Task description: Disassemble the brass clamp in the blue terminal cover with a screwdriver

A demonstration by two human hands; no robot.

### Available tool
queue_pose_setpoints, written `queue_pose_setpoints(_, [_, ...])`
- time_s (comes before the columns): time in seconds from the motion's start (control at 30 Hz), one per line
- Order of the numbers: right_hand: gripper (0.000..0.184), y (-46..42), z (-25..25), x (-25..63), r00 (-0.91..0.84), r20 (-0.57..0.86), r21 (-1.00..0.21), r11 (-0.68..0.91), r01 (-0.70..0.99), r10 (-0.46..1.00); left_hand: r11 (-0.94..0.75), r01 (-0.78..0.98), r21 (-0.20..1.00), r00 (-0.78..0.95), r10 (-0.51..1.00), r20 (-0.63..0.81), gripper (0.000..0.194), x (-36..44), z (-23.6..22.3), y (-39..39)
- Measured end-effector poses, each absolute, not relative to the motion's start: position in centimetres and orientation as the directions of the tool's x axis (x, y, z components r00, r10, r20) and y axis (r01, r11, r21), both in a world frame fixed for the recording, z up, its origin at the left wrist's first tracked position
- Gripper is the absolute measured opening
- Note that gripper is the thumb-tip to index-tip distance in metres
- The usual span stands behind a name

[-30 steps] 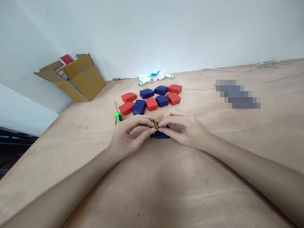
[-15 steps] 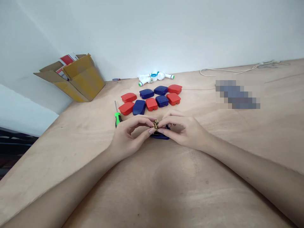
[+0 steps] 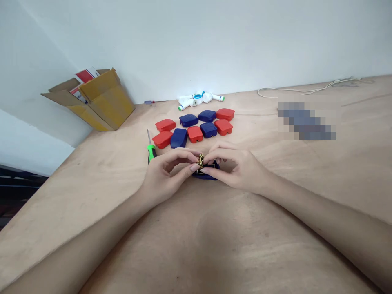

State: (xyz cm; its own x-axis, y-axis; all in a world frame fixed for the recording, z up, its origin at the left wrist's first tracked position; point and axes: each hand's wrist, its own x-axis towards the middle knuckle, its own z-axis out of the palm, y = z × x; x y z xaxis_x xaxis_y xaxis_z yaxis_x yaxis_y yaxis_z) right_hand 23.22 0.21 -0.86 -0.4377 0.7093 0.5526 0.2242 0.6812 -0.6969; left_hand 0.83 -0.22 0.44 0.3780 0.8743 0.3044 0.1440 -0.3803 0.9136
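Between my fingertips is a small brass-coloured metal part [image 3: 200, 160], its exact kind too small to make out. My left hand [image 3: 171, 171] pinches it from the left with thumb and fingers. From the right, the thumb and forefinger of my right hand [image 3: 232, 165] close on it as well. Right under the fingers lies a dark blue plastic housing [image 3: 206, 177], open side up and partly hidden by both hands. Beyond the hands stand several red covers [image 3: 195, 134] and several blue covers [image 3: 179, 138] in two rough rows.
A green and black screwdriver [image 3: 151, 151] lies left of my left hand. A cardboard box [image 3: 107, 102] stands at the back left. Along the wall are a small screwdriver [image 3: 150, 102], white plastic fittings [image 3: 208, 97] and a white cable [image 3: 294, 89]. A blurred patch [image 3: 306, 120] is at right.
My hands stay almost in place, still pinching the brass part; the right thumb has shifted slightly to the left. The whole view has moved a few pixels.
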Motion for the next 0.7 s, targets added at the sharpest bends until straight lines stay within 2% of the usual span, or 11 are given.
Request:
queue_pose_setpoints(0.33, [0.01, 0.19, -0.72, 23.29, -0.444, 0.538, -0.694, 0.675, 0.249, 0.717, -0.416, 0.147, 0.897, 0.377, 0.862, 0.338, 0.004, 0.96, 0.54, -0.36])
queue_pose_setpoints(0.7, [0.011, 0.18, -0.65, 23.35, -0.452, 0.532, -0.688, 0.677, 0.263, 0.716, -0.651, 0.3, 0.697, 0.429, 0.745, 0.511, 0.008, 0.84, 0.18, -0.16])
